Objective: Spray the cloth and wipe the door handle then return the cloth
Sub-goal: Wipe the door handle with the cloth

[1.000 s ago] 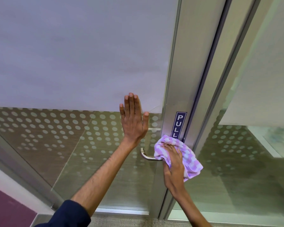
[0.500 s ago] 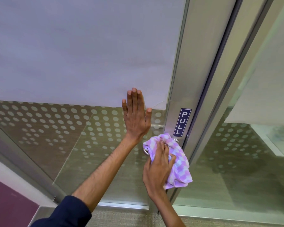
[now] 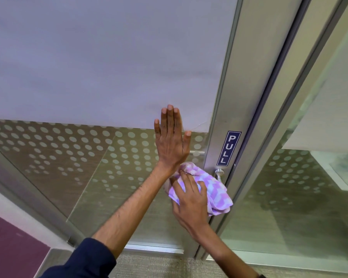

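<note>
A pink-and-white checked cloth (image 3: 213,189) is bunched over the lever of the metal door handle (image 3: 219,173), whose round base shows just below the blue PULL sign (image 3: 228,148). My right hand (image 3: 191,203) grips the cloth and presses it against the handle, hiding most of the lever. My left hand (image 3: 172,141) lies flat, fingers up and together, on the glass door (image 3: 108,157) just left of the handle. No spray bottle is in view.
The door has a frosted upper panel and a dotted lower pane in a silver metal frame (image 3: 247,97). A fixed glass side panel (image 3: 299,187) stands to the right. Carpet (image 3: 159,265) lies at the bottom, a purple wall (image 3: 8,247) at the lower left.
My right hand has slid the cloth leftward along the lever, from near its base out to its end, uncovering the round base. My left hand stays flat on the glass.
</note>
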{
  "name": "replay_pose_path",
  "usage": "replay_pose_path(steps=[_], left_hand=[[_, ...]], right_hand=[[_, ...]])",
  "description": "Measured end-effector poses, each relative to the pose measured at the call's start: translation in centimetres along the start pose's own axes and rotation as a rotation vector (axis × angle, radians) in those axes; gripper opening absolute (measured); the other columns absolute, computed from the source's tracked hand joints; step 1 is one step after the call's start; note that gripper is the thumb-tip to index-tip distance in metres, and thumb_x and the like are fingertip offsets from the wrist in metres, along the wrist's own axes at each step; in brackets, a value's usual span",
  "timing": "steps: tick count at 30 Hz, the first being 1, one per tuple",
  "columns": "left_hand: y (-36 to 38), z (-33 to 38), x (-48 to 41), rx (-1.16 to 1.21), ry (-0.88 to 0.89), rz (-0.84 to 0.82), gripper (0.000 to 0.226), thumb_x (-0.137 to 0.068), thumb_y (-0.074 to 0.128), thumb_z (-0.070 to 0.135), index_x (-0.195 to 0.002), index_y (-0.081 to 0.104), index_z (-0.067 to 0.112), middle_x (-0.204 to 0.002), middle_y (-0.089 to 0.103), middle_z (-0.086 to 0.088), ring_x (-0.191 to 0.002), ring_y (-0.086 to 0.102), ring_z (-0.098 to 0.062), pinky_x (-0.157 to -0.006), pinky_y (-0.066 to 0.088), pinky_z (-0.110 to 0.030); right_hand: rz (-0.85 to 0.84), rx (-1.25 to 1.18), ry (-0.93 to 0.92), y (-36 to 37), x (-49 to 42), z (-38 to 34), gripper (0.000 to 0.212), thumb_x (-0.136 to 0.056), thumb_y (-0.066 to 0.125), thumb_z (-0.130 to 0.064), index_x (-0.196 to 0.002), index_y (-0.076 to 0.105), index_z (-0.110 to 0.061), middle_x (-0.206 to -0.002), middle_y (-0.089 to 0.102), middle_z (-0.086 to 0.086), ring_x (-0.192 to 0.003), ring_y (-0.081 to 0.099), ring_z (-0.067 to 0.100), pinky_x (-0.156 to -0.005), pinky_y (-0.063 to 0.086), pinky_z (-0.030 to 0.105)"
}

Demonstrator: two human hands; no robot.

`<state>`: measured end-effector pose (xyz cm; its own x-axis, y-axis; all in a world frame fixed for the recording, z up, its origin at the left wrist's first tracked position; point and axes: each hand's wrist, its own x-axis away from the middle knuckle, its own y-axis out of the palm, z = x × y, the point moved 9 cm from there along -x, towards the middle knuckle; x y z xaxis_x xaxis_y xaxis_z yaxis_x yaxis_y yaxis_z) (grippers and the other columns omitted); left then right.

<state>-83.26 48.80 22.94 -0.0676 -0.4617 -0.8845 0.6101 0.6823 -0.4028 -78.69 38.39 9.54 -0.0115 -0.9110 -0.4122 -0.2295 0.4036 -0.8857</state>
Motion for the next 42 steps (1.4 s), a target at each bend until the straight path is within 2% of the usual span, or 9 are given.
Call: replay_pose_path(steps=[7, 12, 14, 16, 19, 25, 29, 33, 42], left_hand=[[0.0, -0.1, 0.0, 0.004, -0.005, -0.003, 0.066, -0.100, 0.010, 0.044, -0.154, -0.014, 0.015, -0.163, -0.023, 0.001, -0.152, -0.015, -0.016, -0.123, -0.014, -0.038], [-0.1, 0.0, 0.0, 0.011, 0.004, 0.011, 0.066, -0.100, 0.011, 0.043, -0.154, -0.014, 0.015, -0.163, -0.023, 0.001, -0.152, -0.015, -0.016, -0.123, -0.014, -0.038], [-0.2, 0.0, -0.1, 0.015, 0.006, 0.016, 0.066, -0.100, 0.011, 0.044, -0.154, -0.014, 0.015, -0.163, -0.023, 0.001, -0.152, -0.015, -0.016, -0.122, -0.014, -0.038], [-0.2, 0.1, -0.1, 0.017, 0.006, 0.016, 0.066, -0.100, 0.011, 0.044, -0.154, -0.014, 0.015, -0.163, -0.023, 0.002, -0.152, -0.015, -0.016, -0.122, -0.014, -0.038], [-0.2, 0.2, -0.1, 0.024, 0.003, 0.018, 0.066, -0.100, 0.011, 0.045, -0.154, -0.014, 0.016, -0.163, -0.022, 0.002, -0.152, -0.014, -0.016, -0.123, -0.013, -0.038], [-0.3, 0.1, -0.1, 0.017, 0.002, 0.019, 0.067, -0.099, 0.011, 0.045, -0.154, -0.014, 0.016, -0.163, -0.022, 0.002, -0.152, -0.014, -0.016, -0.123, -0.013, -0.038], [-0.2, 0.0, -0.1, 0.019, -0.007, 0.008, 0.067, -0.099, 0.011, 0.045, -0.154, -0.014, 0.016, -0.163, -0.022, 0.003, -0.152, -0.015, -0.016, -0.122, -0.014, -0.038], [-0.3, 0.1, -0.1, 0.014, -0.010, -0.002, 0.066, -0.100, 0.009, 0.045, -0.154, -0.014, 0.016, -0.163, -0.023, 0.003, -0.152, -0.016, -0.016, -0.122, -0.014, -0.038], [-0.2, 0.1, -0.1, 0.010, -0.011, -0.014, 0.065, -0.100, 0.010, 0.044, -0.154, -0.013, 0.015, -0.163, -0.022, 0.002, -0.152, -0.015, -0.016, -0.122, -0.014, -0.039]], right_hand=[[-0.007, 0.065, -0.448, 0.1, 0.9, 1.8, 0.050, -0.076, 0.060, -0.033, -0.126, 0.059, -0.027, -0.139, 0.058, 0.006, -0.129, 0.049, 0.025, -0.094, 0.035, 0.044], [-0.023, 0.023, -0.599, -0.3, 2.2, 4.1, 0.045, -0.083, 0.055, -0.032, -0.128, 0.057, -0.028, -0.142, 0.056, 0.004, -0.130, 0.050, 0.024, -0.094, 0.035, 0.044], [-0.020, 0.002, -0.606, -1.0, 2.2, 5.8, 0.040, -0.091, 0.044, -0.033, -0.128, 0.057, -0.028, -0.140, 0.059, 0.005, -0.129, 0.051, 0.024, -0.095, 0.034, 0.043], [-0.019, -0.020, -0.575, -1.8, 1.8, 7.3, 0.043, -0.095, 0.030, -0.035, -0.129, 0.057, -0.028, -0.139, 0.060, 0.006, -0.129, 0.051, 0.024, -0.096, 0.034, 0.044], [-0.005, -0.034, -0.513, -2.2, 1.7, 8.2, 0.046, -0.098, 0.024, -0.037, -0.132, 0.055, -0.029, -0.144, 0.057, 0.005, -0.135, 0.050, 0.025, -0.100, 0.035, 0.050], [0.104, -0.113, -0.188, -2.2, 1.1, 8.6, 0.046, -0.097, 0.042, -0.046, -0.138, 0.051, -0.028, -0.150, 0.050, -0.003, -0.149, 0.030, 0.031, -0.110, 0.027, 0.051], [0.233, -0.204, 0.030, -2.9, 1.5, 8.4, 0.046, -0.088, 0.052, -0.032, -0.133, 0.056, -0.025, -0.140, 0.058, -0.007, -0.148, 0.031, 0.025, -0.113, 0.027, 0.047], [0.345, -0.286, 0.198, -3.7, 2.0, 8.3, 0.047, -0.084, 0.047, -0.022, -0.126, 0.065, -0.012, -0.133, 0.064, 0.001, -0.142, 0.039, 0.023, -0.113, 0.029, 0.042], [0.435, -0.367, 0.346, -3.3, 3.3, 6.1, 0.061, -0.070, 0.049, -0.010, -0.130, 0.059, -0.012, -0.137, 0.060, 0.001, -0.141, 0.039, 0.030, -0.109, 0.030, 0.060]])
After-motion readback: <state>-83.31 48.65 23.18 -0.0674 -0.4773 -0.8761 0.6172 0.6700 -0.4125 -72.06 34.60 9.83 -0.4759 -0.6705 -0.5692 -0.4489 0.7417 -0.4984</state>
